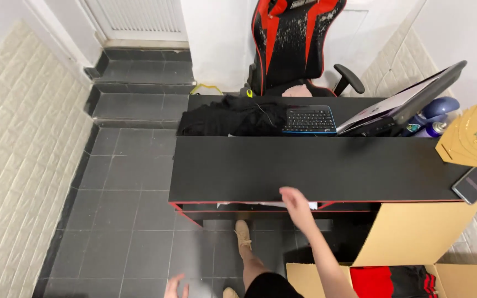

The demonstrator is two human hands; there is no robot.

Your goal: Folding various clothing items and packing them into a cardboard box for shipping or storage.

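Right hand (295,203), fingers apart and gripping nothing, reaches over the front edge of the long black surface (327,168), touching it; left hand (175,287), open, hangs well below it.

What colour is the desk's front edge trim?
Red trim on the black desk, seen in the head view.

A home desk corner is shown: a black counter (327,165), a keyboard (309,120), a monitor (401,105), a gaming chair (293,44), tiled floor (122,221).
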